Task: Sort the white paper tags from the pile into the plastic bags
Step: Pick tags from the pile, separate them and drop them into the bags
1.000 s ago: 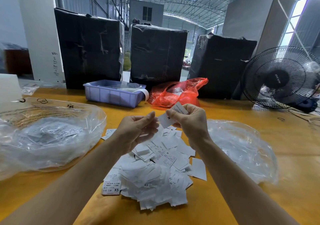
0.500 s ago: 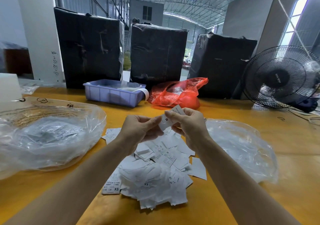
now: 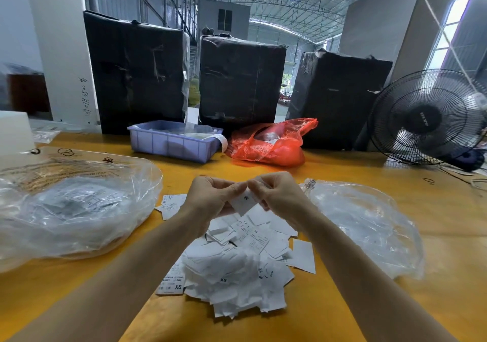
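Yellow tabletop [image 3: 395, 183] is carrying a big unsorted pile [image 3: 237, 270]; above it my left hand [image 3: 210, 199] and right hand [image 3: 279, 196] are pinching one M tag [image 3: 243, 202], while the bag left of the pile [image 3: 73, 210] seemingly is holding sorted tags.

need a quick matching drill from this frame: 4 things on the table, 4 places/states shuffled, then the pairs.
Things:
1. tag
2. tray
3. red bag
4. fan

Places/states:
A. far right edge of the table
B. pinched between left hand and right hand
C. right of the tray, in front of black bales
D. purple, behind the left clear bag

Pairs: 1-B, 2-D, 3-C, 4-A
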`<control>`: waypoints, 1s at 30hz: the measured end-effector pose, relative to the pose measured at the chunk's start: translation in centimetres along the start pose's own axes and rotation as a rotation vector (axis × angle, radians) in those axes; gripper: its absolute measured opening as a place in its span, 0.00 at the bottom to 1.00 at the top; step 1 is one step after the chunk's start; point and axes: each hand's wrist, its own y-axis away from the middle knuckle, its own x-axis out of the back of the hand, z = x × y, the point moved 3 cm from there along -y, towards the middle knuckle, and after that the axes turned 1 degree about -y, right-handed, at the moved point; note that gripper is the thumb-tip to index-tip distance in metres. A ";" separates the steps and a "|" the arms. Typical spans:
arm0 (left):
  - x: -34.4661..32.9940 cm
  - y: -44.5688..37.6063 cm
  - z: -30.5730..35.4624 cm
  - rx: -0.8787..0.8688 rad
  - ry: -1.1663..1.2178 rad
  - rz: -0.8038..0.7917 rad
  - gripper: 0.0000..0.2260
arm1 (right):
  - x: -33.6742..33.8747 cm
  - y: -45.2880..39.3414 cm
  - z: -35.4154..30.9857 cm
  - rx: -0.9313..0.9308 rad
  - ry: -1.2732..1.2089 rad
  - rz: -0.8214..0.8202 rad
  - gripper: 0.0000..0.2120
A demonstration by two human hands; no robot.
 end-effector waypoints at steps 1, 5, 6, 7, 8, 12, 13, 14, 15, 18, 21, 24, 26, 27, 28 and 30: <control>0.0 0.0 0.0 -0.010 -0.003 0.004 0.06 | -0.3 0.0 0.1 -0.025 0.010 -0.045 0.15; 0.3 -0.2 -0.1 -0.018 0.009 0.079 0.05 | -0.3 0.0 0.3 -0.088 -0.082 -0.102 0.06; 0.3 -0.2 -0.1 -0.011 0.030 0.101 0.05 | 0.0 -0.1 0.4 -0.071 -0.120 -0.047 0.09; 0.4 -0.2 -0.1 -0.001 0.058 0.115 0.06 | 0.4 -0.3 0.5 -0.042 -0.163 0.027 0.14; 0.4 -0.2 -0.1 0.010 0.089 0.124 0.06 | 0.8 -0.4 0.4 0.005 -0.178 0.095 0.15; 0.6 -0.3 -0.2 0.015 0.112 0.191 0.07 | 0.6 -0.4 0.0 0.149 -0.035 0.145 0.10; 0.6 -0.2 -0.3 0.006 0.086 0.211 0.07 | 0.3 -0.3 -0.3 0.163 0.025 0.107 0.09; 0.7 -0.2 -0.3 -0.004 0.067 0.228 0.08 | -0.1 -0.3 -0.3 0.164 0.076 0.062 0.09; 0.7 -0.1 -0.3 -0.011 0.062 0.243 0.08 | -0.3 -0.2 -0.4 0.154 0.108 0.017 0.10; 0.8 0.0 -0.3 -0.005 0.099 0.280 0.08 | -0.7 -0.2 -0.4 0.124 0.157 -0.032 0.15; 1.0 -0.1 -0.4 0.003 0.114 0.311 0.10 | -1.1 -0.1 -0.6 0.173 0.238 -0.074 0.18; 1.0 0.0 -0.4 0.018 0.132 0.331 0.07 | -1.5 0.0 -0.7 0.192 0.246 -0.089 0.20; 0.8 0.2 -0.3 0.055 0.150 0.305 0.08 | -1.2 0.0 -0.6 0.191 0.163 -0.006 0.21; 0.6 0.2 -0.3 0.074 0.166 0.275 0.10 | -0.9 0.0 -0.6 0.176 0.086 0.051 0.19; 0.4 0.3 -0.1 0.092 0.173 0.235 0.13 | -0.6 -0.1 -0.5 0.144 0.000 0.101 0.17; 0.3 0.5 0.4 0.128 0.115 0.119 0.20 | 0.0 -0.1 0.0 0.036 -0.150 0.150 0.11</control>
